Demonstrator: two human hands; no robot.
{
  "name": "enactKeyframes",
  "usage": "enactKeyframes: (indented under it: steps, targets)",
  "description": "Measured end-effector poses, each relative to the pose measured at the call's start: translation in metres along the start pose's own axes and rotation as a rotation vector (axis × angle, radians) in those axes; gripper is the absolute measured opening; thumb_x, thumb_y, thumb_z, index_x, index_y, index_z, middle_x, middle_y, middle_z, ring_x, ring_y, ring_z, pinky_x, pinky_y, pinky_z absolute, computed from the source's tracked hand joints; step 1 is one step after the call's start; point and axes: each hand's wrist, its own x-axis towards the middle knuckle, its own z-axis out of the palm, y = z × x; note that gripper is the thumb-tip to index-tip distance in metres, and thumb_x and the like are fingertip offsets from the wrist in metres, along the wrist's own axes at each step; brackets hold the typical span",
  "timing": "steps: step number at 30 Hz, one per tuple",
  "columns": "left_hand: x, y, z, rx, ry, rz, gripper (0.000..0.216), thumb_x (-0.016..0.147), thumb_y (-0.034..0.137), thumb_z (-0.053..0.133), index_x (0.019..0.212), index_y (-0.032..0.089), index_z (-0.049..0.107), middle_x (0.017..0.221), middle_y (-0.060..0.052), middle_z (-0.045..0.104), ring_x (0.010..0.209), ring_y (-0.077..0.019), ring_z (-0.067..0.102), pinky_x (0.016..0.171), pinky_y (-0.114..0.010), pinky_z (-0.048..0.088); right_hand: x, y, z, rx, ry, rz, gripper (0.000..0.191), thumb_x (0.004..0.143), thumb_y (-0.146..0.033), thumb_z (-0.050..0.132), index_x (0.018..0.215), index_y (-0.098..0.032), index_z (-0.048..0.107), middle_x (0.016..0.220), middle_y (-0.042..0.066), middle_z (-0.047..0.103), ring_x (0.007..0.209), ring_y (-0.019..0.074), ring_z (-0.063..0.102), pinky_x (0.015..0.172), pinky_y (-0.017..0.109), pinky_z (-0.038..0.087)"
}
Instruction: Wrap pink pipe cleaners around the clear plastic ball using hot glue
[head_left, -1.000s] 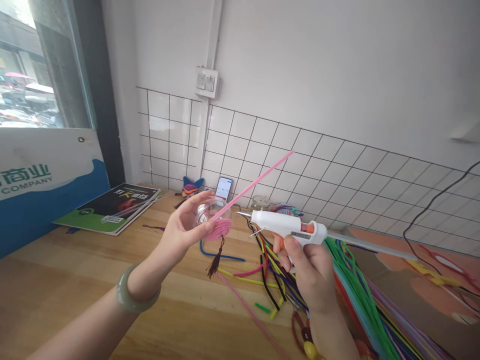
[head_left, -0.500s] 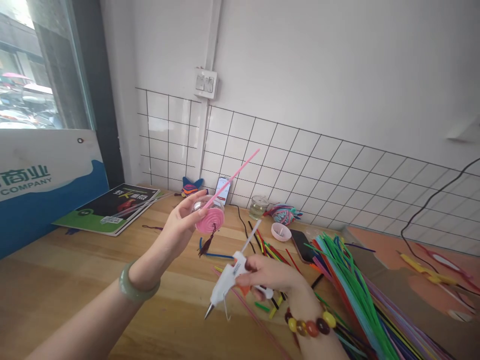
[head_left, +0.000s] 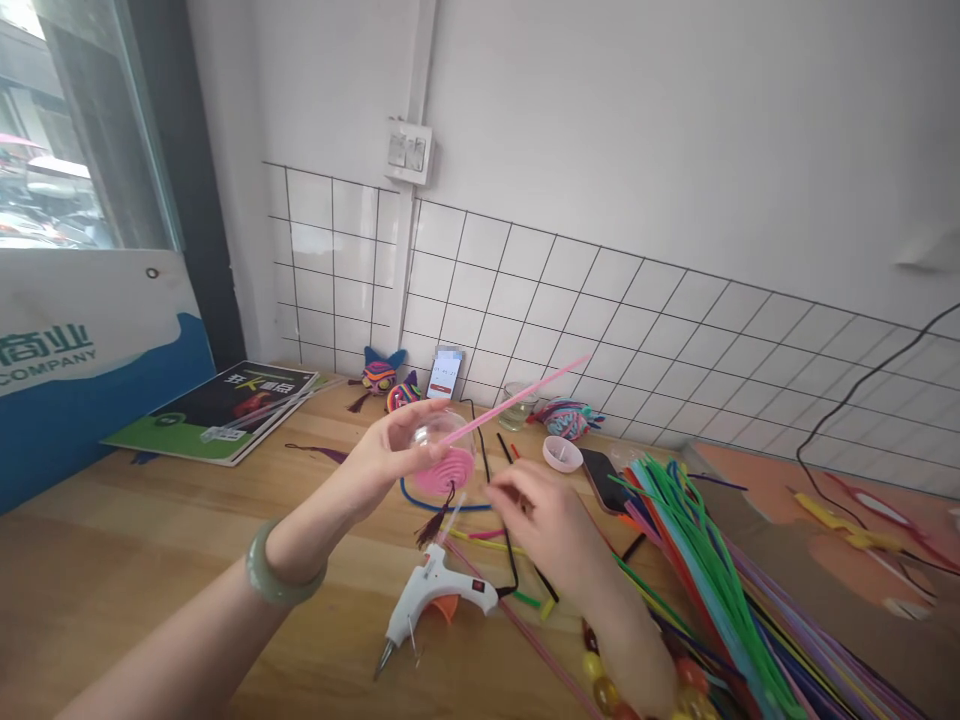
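My left hand (head_left: 390, 455) is raised over the wooden table (head_left: 135, 560), fingers closed round a clear plastic ball (head_left: 435, 440). A pink coiled pipe cleaner (head_left: 448, 470) wraps the ball's lower side, its free end sticking up to the right, and a dark red tassel (head_left: 435, 522) hangs below. My right hand (head_left: 536, 520) is a little blurred, just right of the ball, fingers loosely curled and reaching toward it, holding nothing I can make out. The white glue gun (head_left: 431, 600) lies on the table below both hands, nozzle pointing toward me.
A big sheaf of coloured pipe cleaners (head_left: 712, 560) fans out at the right. Cut pieces, a black phone (head_left: 604, 480), a small pink dish (head_left: 562, 453), a glass jar (head_left: 516, 405), and a standing phone (head_left: 444, 372) sit near the tiled wall. Booklets (head_left: 217, 410) lie at the left.
My right hand has set the glue gun down on the table and risen empty toward the ball. The left hand has tilted the ball, swinging the pink stem lower to the right.
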Motion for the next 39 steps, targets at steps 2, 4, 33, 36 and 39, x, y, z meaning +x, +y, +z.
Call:
enactKeyframes:
  steps: [2, 4, 33, 36, 39]
  targets:
    - [-0.002, -0.003, 0.003, 0.007, -0.067, -0.055, 0.054, 0.070, 0.027, 0.084, 0.120, 0.022, 0.066, 0.113, -0.008, 0.073, 0.106, -0.0251, 0.064, 0.094, -0.039, 0.048, -0.007, -0.003, -0.016, -0.056, 0.528, -0.268, 0.019, 0.098, -0.021, 0.051, 0.087, -0.018, 0.065, 0.086, 0.008, 0.067, 0.089, 0.0220, 0.062, 0.083, 0.037, 0.050]
    - [-0.004, -0.005, 0.006, 0.000, -0.115, -0.110, 0.058, 0.069, 0.027, 0.085, 0.122, 0.022, 0.065, 0.117, -0.009, 0.071, 0.104, -0.0248, 0.066, 0.091, -0.039, 0.049, -0.011, -0.004, -0.023, -0.189, 0.761, -0.439, 0.011, 0.094, -0.013, 0.058, 0.097, -0.016, 0.068, 0.099, 0.011, 0.070, 0.104, 0.0269, 0.060, 0.092, 0.045, 0.048]
    - [-0.008, -0.006, 0.018, -0.255, -0.051, -0.108, 0.052, 0.062, 0.032, 0.089, 0.111, 0.023, 0.074, 0.107, -0.009, 0.077, 0.095, -0.0242, 0.069, 0.081, -0.032, 0.052, -0.006, -0.002, -0.006, -0.039, 0.656, -0.520, 0.026, 0.095, -0.005, 0.052, 0.109, -0.018, 0.069, 0.087, 0.008, 0.071, 0.080, 0.0185, 0.067, 0.069, 0.034, 0.055]
    - [-0.008, -0.007, 0.019, -0.281, -0.025, -0.101, 0.051, 0.061, 0.031, 0.089, 0.110, 0.023, 0.075, 0.104, -0.009, 0.077, 0.092, -0.0239, 0.069, 0.077, -0.031, 0.052, -0.006, -0.006, -0.005, -0.029, 0.646, -0.522, 0.026, 0.095, -0.006, 0.050, 0.108, -0.018, 0.070, 0.086, 0.008, 0.071, 0.079, 0.0187, 0.067, 0.067, 0.034, 0.056]
    - [-0.008, -0.007, 0.020, -0.305, -0.010, -0.092, 0.049, 0.062, 0.030, 0.088, 0.108, 0.024, 0.076, 0.104, -0.008, 0.077, 0.090, -0.0235, 0.069, 0.076, -0.030, 0.052, -0.006, -0.009, -0.005, -0.020, 0.648, -0.529, 0.027, 0.094, -0.004, 0.050, 0.107, -0.016, 0.070, 0.085, 0.009, 0.071, 0.078, 0.0189, 0.068, 0.066, 0.033, 0.057]
